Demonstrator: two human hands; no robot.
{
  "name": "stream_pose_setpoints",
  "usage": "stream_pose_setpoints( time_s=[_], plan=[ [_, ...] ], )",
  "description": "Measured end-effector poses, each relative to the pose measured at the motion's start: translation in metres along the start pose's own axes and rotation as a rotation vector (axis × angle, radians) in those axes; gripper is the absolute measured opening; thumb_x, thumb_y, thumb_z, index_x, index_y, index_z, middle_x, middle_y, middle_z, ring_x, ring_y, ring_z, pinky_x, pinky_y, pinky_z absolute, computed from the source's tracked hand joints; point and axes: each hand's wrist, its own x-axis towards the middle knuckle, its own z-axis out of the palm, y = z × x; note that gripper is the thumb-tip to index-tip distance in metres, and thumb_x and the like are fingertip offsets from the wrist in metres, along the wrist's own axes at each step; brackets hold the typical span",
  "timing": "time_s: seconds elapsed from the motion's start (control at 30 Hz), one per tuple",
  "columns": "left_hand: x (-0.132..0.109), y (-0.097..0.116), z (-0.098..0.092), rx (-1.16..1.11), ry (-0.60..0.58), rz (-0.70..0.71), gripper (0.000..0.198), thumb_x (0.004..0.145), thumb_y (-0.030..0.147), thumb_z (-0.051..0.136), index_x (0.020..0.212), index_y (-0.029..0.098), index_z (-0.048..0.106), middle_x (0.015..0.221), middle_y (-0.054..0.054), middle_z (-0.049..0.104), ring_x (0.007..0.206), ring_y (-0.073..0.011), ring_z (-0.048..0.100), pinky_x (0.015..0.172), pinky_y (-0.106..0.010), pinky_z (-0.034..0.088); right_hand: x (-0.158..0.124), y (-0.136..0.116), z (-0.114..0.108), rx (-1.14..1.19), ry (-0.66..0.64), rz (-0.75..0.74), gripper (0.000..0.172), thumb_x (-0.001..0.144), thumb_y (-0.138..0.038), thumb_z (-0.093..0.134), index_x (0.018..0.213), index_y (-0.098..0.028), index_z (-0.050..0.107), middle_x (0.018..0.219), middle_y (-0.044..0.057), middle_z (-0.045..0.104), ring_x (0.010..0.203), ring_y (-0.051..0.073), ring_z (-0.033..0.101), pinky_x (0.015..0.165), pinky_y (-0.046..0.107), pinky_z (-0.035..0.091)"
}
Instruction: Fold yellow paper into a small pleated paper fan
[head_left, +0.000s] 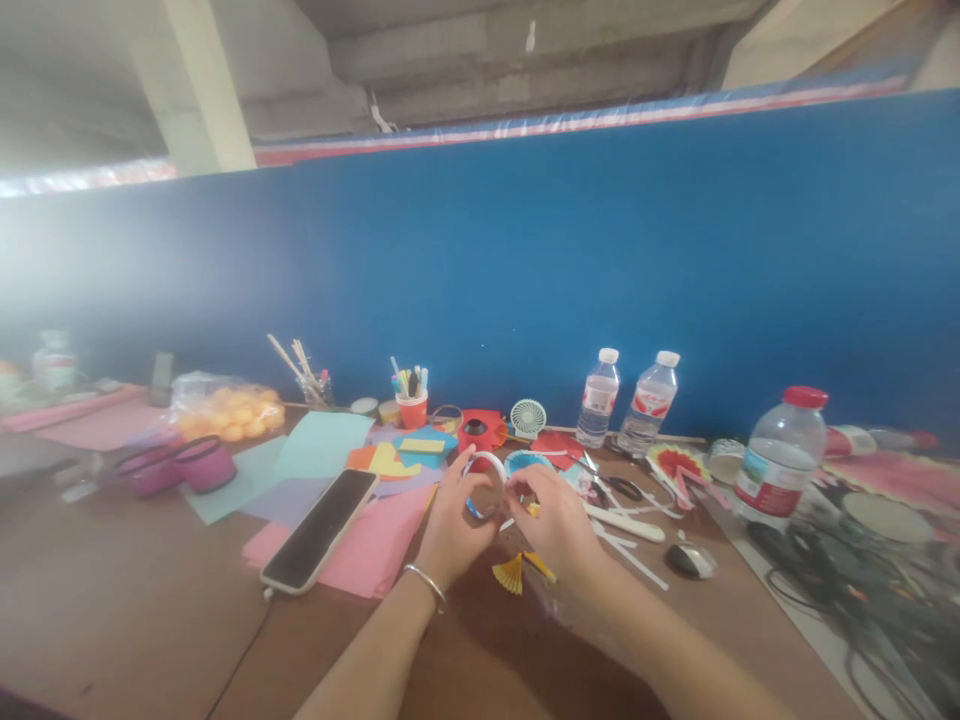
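Observation:
A roll of tape (501, 466), seen as a pale ring with a bit of blue at its lower left, stands on edge in my left hand (456, 525). The thumb and fingers are wrapped round its left side. My right hand (553, 515) pinches at the roll's right edge, its fingertips close together; the exact spot they grip is partly hidden. Under the hands lie a yellow pleated paper fan (508, 575) and a second folded yellow piece (540, 567). Behind the roll is a blue pleated paper piece (527, 461).
To the left lie a phone (321, 530) with a cable and pink paper (379, 545). At the right are scissors (624, 488), white strips (637, 562), a white-handled tool (626, 522) and a bottle (780, 460). Two more bottles, a pen cup (412, 410) and a small fan (528, 418) stand behind.

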Motion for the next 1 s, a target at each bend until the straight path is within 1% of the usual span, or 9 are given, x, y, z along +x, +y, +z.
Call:
stream_pose_setpoints(
  time_s=[0.1, 0.2, 0.37, 0.5, 0.63, 0.8, 0.9, 0.97, 1.0],
  plan=[
    [-0.001, 0.001, 0.000, 0.034, -0.036, 0.022, 0.013, 0.063, 0.014, 0.058, 0.074, 0.020, 0.056, 0.131, -0.009, 0.035, 0.122, -0.0268, 0.030, 0.096, -0.043, 0.029, 0.003, 0.005, -0.001, 0.005, -0.072, 0.021, 0.010, 0.070, -0.013, 0.050, 0.076, -0.020, 0.052, 0.071, 0.002, 0.056, 0.070, 0.017, 0.053, 0.060, 0.027, 0.041],
    [-0.002, 0.002, 0.000, 0.032, -0.038, 0.006, 0.016, 0.062, 0.014, 0.059, 0.076, 0.020, 0.055, 0.131, -0.009, 0.036, 0.121, -0.0266, 0.031, 0.095, -0.043, 0.029, 0.005, 0.009, -0.003, 0.033, -0.119, 0.043, 0.009, 0.069, -0.013, 0.051, 0.073, -0.021, 0.050, 0.068, 0.000, 0.055, 0.065, 0.016, 0.053, 0.057, 0.026, 0.041],
    [-0.003, 0.001, 0.002, -0.056, -0.017, -0.090, 0.023, 0.061, 0.017, 0.061, 0.082, 0.020, 0.053, 0.128, -0.012, 0.041, 0.118, -0.0277, 0.036, 0.091, -0.044, 0.033, 0.003, 0.014, 0.000, 0.095, 0.025, -0.010, 0.013, 0.073, -0.016, 0.054, 0.085, -0.021, 0.058, 0.079, 0.005, 0.060, 0.077, 0.019, 0.055, 0.067, 0.031, 0.043],
    [-0.003, 0.001, 0.003, -0.071, -0.032, -0.107, 0.018, 0.061, 0.020, 0.061, 0.078, 0.020, 0.053, 0.126, -0.011, 0.045, 0.118, -0.0283, 0.037, 0.088, -0.042, 0.035, -0.001, 0.017, 0.005, 0.114, 0.077, -0.062, 0.011, 0.076, -0.015, 0.051, 0.075, -0.021, 0.059, 0.072, 0.004, 0.059, 0.072, 0.017, 0.055, 0.067, 0.030, 0.043],
    [-0.002, -0.002, 0.003, -0.101, -0.104, -0.158, 0.011, 0.066, 0.029, 0.060, 0.066, 0.020, 0.053, 0.126, -0.009, 0.046, 0.116, -0.0281, 0.040, 0.088, -0.041, 0.035, 0.001, 0.015, 0.002, 0.077, 0.021, -0.019, 0.012, 0.080, -0.016, 0.042, 0.075, -0.020, 0.052, 0.075, 0.004, 0.055, 0.075, 0.018, 0.052, 0.067, 0.030, 0.041],
    [0.003, -0.006, 0.000, -0.255, -0.240, -0.195, 0.034, 0.077, 0.038, 0.047, 0.050, 0.018, 0.055, 0.121, -0.007, 0.050, 0.110, -0.0249, 0.044, 0.092, -0.036, 0.033, 0.010, 0.014, -0.011, 0.075, 0.083, 0.098, 0.011, 0.083, -0.018, 0.037, 0.075, -0.019, 0.045, 0.072, 0.003, 0.050, 0.069, 0.016, 0.048, 0.064, 0.028, 0.038],
    [0.005, -0.005, -0.002, -0.408, -0.215, -0.265, 0.034, 0.081, 0.040, 0.040, 0.067, 0.018, 0.061, 0.113, -0.007, 0.053, 0.100, -0.0209, 0.050, 0.088, -0.035, 0.037, 0.015, 0.016, -0.020, 0.121, 0.130, 0.217, 0.012, 0.083, -0.022, 0.036, 0.074, -0.020, 0.044, 0.066, 0.000, 0.048, 0.060, 0.014, 0.046, 0.057, 0.026, 0.036],
    [0.005, -0.004, -0.003, -0.443, -0.149, -0.313, 0.030, 0.081, 0.040, 0.041, 0.079, 0.019, 0.062, 0.112, -0.007, 0.052, 0.102, -0.0206, 0.049, 0.089, -0.035, 0.036, 0.018, 0.018, -0.024, 0.178, 0.131, 0.289, 0.013, 0.083, -0.024, 0.036, 0.073, -0.020, 0.044, 0.063, -0.002, 0.047, 0.056, 0.013, 0.044, 0.054, 0.025, 0.035],
    [0.004, -0.004, -0.003, -0.427, -0.128, -0.328, 0.028, 0.080, 0.040, 0.044, 0.078, 0.019, 0.062, 0.114, -0.007, 0.051, 0.105, -0.0216, 0.046, 0.091, -0.036, 0.034, 0.018, 0.020, -0.025, 0.213, 0.131, 0.312, 0.013, 0.083, -0.024, 0.037, 0.073, -0.020, 0.044, 0.062, -0.003, 0.047, 0.055, 0.013, 0.044, 0.054, 0.025, 0.035]
  ],
)
